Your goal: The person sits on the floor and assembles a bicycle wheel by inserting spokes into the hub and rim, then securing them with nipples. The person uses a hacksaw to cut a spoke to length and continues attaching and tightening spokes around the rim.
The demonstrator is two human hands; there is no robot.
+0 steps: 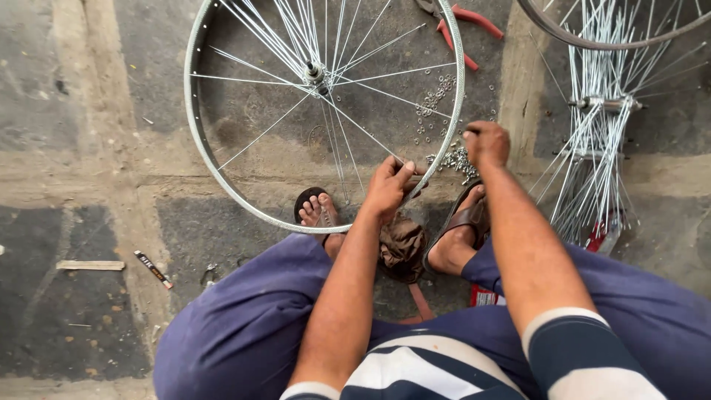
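Left hand (389, 189) is curled over the near-right part of the wheel rim (194, 141), fingers closed around the rim where a spoke (363, 130) meets it; thumb lies along the top, pointing right. Right hand (486, 143) sits just outside the rim on its right side, closed into a loose fist with thumb and forefinger pinched together; whatever it pinches is too small to make out. It hovers directly above a heap of small silvery spoke nipples (457, 159) on the floor; more of them lie scattered inside the wheel, near the right rim. The rim lies roughly flat on the concrete floor (89, 170), partly laced — thin spokes fan out from the hub (316, 72) mostly toward the top and the lower right, with the left side sparse. Near edge of the rim rests between the person's two feet; left foot (318, 211) in a dark sandal touches the rim from below, right foot (459, 237) in a brown sandal sits just beside the left hand. A brown crumpled cloth (402, 248) lies between the feet, under the left wrist. Red-handled pliers (463, 26) lie beyond the wheel at the top edge; a second hub with a loose bundle of spokes (600, 141) sits well apart on the right — another rim arcs across the top right corner. Small wooden strip (90, 264) on the floor at left.
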